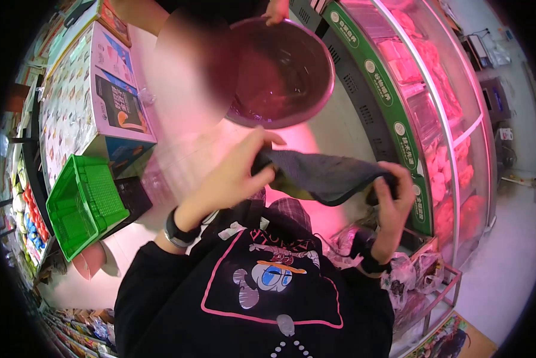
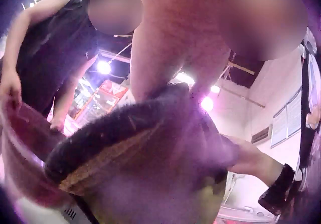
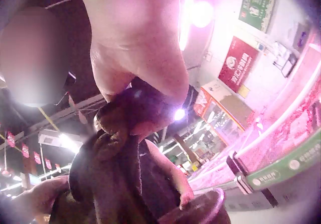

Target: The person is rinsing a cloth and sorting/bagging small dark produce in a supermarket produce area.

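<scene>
Holding grey cloth (image 1: pixel 326 172) at opposite ends: left hand (image 1: pixel 235 172), right hand (image 1: pixel 396 200), each grip narrow; basin (image 1: pixel 314 89) beyond.

Pink glow over display case (image 1: pixel 382 89), black fisheye edges, glaring lamp (image 3: pixel 202 14) in right wrist view, left one hazy

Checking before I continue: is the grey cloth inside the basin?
No, the left hand and right hand hold the grey cloth up between them, outside the basin.
</scene>
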Demonstrator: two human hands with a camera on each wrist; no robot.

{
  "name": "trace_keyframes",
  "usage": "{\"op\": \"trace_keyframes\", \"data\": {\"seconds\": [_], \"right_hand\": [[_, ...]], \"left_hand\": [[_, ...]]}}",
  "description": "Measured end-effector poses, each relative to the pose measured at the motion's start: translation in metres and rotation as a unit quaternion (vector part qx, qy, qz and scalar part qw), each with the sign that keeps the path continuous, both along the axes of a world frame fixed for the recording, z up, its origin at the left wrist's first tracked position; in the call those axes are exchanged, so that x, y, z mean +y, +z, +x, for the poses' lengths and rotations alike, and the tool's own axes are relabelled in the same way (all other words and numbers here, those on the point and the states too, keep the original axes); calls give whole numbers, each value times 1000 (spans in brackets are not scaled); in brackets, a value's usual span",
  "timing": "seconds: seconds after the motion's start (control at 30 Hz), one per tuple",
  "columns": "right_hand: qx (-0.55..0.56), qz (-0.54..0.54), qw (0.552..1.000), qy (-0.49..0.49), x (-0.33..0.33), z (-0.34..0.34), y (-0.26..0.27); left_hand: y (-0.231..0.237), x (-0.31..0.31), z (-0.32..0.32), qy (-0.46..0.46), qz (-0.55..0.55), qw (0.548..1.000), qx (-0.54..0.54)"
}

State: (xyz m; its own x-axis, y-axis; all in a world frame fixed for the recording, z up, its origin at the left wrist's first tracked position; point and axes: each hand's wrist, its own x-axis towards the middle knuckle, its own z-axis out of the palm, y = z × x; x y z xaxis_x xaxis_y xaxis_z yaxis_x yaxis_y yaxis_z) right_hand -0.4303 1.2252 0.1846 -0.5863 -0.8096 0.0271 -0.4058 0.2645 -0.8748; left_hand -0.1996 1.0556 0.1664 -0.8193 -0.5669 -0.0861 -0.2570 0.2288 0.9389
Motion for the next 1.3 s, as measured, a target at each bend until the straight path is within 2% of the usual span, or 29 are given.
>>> {"op": "trace_keyframes", "data": {"seconds": [0.07,0.1,0.13,0.2,0.23,0.3,0.37,0.4,0.5,0.53,0.6,0.67,0.7,0.73,0.8,0.83,0.87,0.9,0.93,1.0,1.03,1.07,1.1,1.13,1.2,1.23,1.27,1.3], "right_hand": [[53,-50,997,2,-9,-16,15],[47,-65,997,-4,-16,-21,25],[68,-84,994,0,-24,-25,31],[30,-116,993,5,-44,-29,40],[30,-113,993,6,-53,-32,38],[-114,-14,992,47,-71,-45,19],[-103,55,990,74,-82,-52,-18],[-92,57,989,100,-82,-56,-40],[-141,98,975,140,-84,-81,-98],[-112,116,971,178,-93,-90,-110],[-84,134,963,218,-111,-103,-123],[120,123,929,329,-126,-108,-131],[126,176,905,366,-134,-105,-136],[127,176,905,365,-139,-96,-142],[157,238,867,409,-143,-81,-160],[193,246,855,413,-141,-82,-160],[227,256,843,416,-137,-86,-155],[217,185,874,393,-129,-93,-142],[189,132,904,360,-121,-104,-135],[47,156,968,191,-108,-130,-106],[4,112,990,87,-98,-146,-99],[6,113,993,26,-84,-170,-98],[-29,170,985,-10,-69,-190,-98],[-69,225,971,-39,-58,-200,-104],[-43,267,962,28,-33,-189,-134],[-116,276,953,52,-27,-172,-144],[-188,292,936,62,-23,-156,-153],[-317,275,907,36,-29,-138,-152]], "left_hand": [[6,-17,-9,31,-29,996,78],[17,-25,-12,47,-19,996,67],[21,-32,-17,55,-26,992,110],[24,-45,-25,58,-129,982,121],[23,-47,-28,59,-127,983,121],[12,-53,-39,37,-135,989,39],[-22,-53,-43,26,-117,993,10],[-36,-51,-43,10,-102,995,-16],[-50,-55,-55,-16,-84,994,-74],[-57,-60,-59,-40,-88,990,-107],[-84,-79,-68,-42,-109,989,-91],[-102,-94,-71,-96,-147,974,-143],[-114,-100,-70,-101,-146,975,-136],[-125,-103,-68,-102,-147,975,-134],[-142,-102,-74,-114,-108,970,-187],[-145,-98,-84,-138,-77,954,-256],[-134,-83,-89,-126,-121,946,-274],[-128,-70,-87,-96,-196,960,-176],[-110,-62,-88,-54,-215,965,-137],[-91,-46,-76,104,-225,955,-165],[-93,-36,-61,191,-225,934,-203],[-105,-26,-44,286,-253,891,-247],[-118,-17,-24,346,-243,866,-268],[-141,-4,5,345,-245,865,-269],[-182,12,49,372,-160,870,-280],[-172,8,41,371,-161,870,-281],[-163,2,30,395,142,884,-206],[-157,-3,19,381,432,810,-111]]}}
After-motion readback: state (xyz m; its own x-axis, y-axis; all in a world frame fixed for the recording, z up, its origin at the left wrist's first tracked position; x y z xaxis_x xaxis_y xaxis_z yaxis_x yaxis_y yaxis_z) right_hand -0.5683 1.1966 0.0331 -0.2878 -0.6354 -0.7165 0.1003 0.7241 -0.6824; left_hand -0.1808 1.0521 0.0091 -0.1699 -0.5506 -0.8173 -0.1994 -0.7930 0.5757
